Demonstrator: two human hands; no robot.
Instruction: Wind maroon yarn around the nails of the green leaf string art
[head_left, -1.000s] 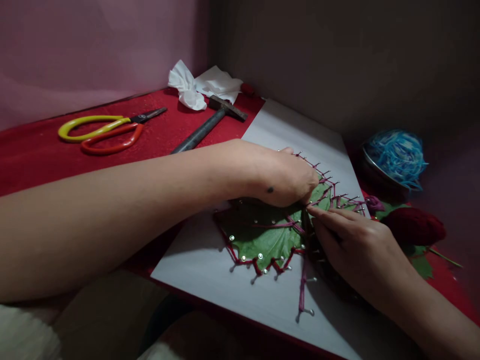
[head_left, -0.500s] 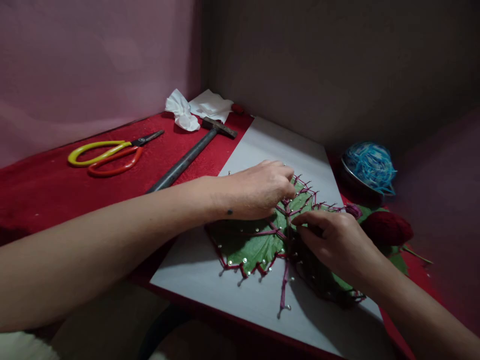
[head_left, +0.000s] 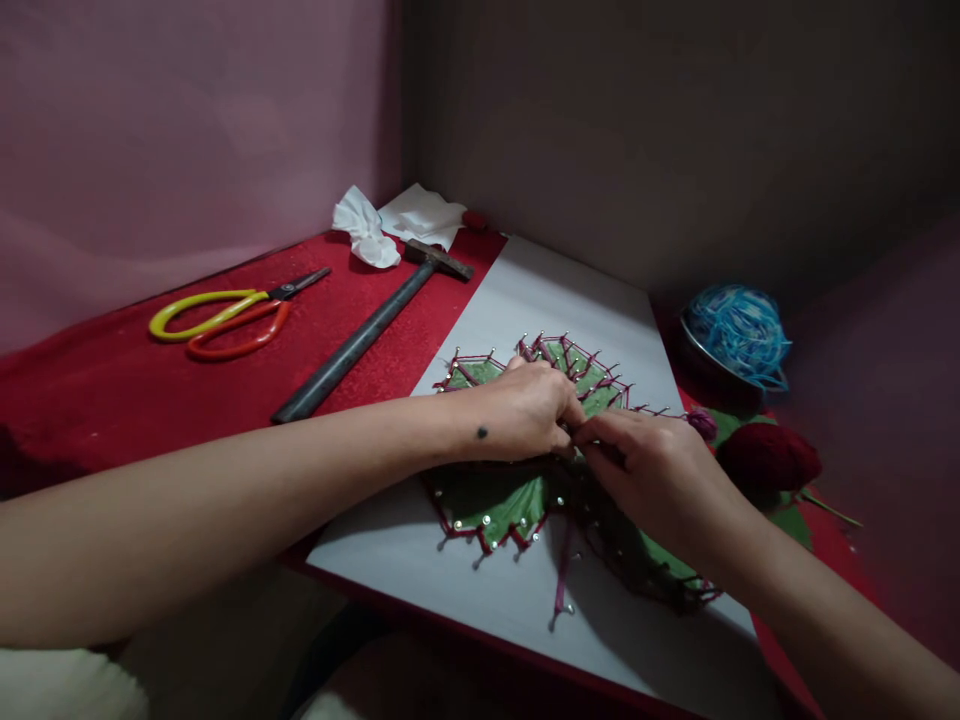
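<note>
Scissors (head_left: 229,318), hammer (head_left: 367,325), tissue (head_left: 367,232) (crumpled), blue yarn (head_left: 737,325), perhaps a red rose (head_left: 769,458).

Head view, forward and down, close

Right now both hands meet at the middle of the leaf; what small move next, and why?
Probably draw the purple thread to the nearest nail on the leaf. Left hand and right hand pinch together at its midrib, where the strands converge, and nails ring the edge.
</note>
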